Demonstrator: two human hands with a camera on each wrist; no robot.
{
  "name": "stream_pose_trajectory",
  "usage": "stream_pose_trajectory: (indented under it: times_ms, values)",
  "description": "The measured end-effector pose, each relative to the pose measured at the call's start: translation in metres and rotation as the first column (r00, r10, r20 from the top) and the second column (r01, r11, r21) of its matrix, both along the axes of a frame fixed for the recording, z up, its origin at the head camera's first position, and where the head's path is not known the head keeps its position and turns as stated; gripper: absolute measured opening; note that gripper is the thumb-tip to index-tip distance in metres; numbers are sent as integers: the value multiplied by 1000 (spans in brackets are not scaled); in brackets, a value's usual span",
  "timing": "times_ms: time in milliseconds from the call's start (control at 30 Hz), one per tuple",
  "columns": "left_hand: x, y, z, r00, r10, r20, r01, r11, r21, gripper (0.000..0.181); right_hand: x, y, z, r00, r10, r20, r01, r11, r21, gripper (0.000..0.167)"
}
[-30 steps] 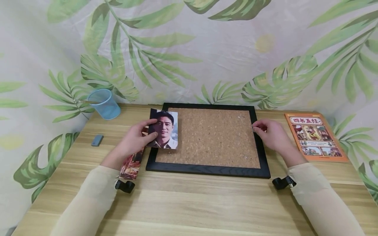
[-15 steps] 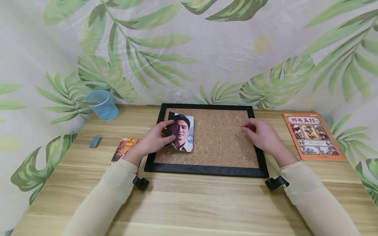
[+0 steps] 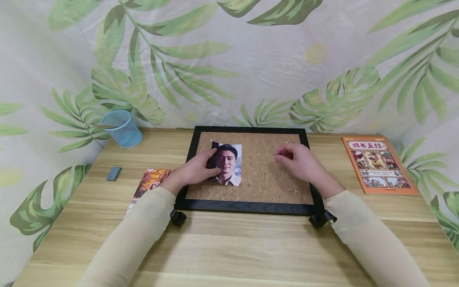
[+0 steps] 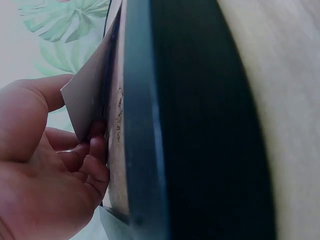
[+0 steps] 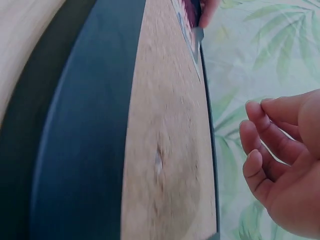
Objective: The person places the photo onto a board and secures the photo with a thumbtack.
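My left hand [image 3: 197,169] pinches a portrait photo [image 3: 229,175] by its left side, over the left part of a black-framed corkboard [image 3: 258,171]. In the left wrist view the photo's pale back [image 4: 90,95] tilts up from the cork between the fingers. My right hand [image 3: 299,161] hovers above the right half of the board, apart from it, thumb and index fingertips together. Any small thing between those tips is hidden in the right wrist view of the hand [image 5: 290,160]. A tiny clear pin [image 3: 295,191] sits at the board's lower right.
A second photo [image 3: 147,183] with orange leaves lies left of the board, partly under the left sleeve. Farther left are a blue-grey eraser-like block [image 3: 114,173] and a blue mesh cup [image 3: 127,133]. An orange book [image 3: 380,165] lies at right, before a leaf-patterned cloth [image 3: 201,71].
My left hand has carried the portrait photo rightward from the board's left edge onto the cork area, uncovering more of the leaf photo. My right hand has moved left from the right frame edge.
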State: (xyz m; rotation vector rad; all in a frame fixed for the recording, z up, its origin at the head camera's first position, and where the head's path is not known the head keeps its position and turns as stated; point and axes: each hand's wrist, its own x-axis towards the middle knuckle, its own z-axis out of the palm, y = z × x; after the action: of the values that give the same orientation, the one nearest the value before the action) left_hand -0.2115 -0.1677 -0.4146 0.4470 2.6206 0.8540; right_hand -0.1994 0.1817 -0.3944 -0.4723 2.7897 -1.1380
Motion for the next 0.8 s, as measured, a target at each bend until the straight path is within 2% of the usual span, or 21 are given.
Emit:
stream_pose_trajectory:
  times_ms: [233, 367, 500, 633, 700, 800]
  values:
    - [-1, 2, 1, 1000, -16, -11, 15, 999, -49, 83, -15, -29, -3, 992, -12, 125, 23, 996, -83, 19]
    - [-2, 4, 1, 1000, -17, -25, 15, 998, -63, 83, -28, -46, -8, 973, -22, 231, 55, 989, -140, 19]
    - [-2, 5, 0, 1000, -13, -23, 11, 997, -74, 83, -40, -64, -13, 946, 1, 325, 75, 973, -220, 18]
    - [-5, 5, -2, 1000, -6, -10, 5, 998, -65, 84, -52, -83, -16, 934, 30, 356, 80, 953, -291, 16]
    - [-12, 2, -14, 999, -11, -33, 9, 997, -74, 85, -58, -92, -18, 935, 41, 353, 78, 946, -316, 15]
    - [-12, 2, -15, 1000, -16, -23, 15, 997, -71, 85, -66, -104, -21, 936, 48, 349, 74, 942, -328, 16]
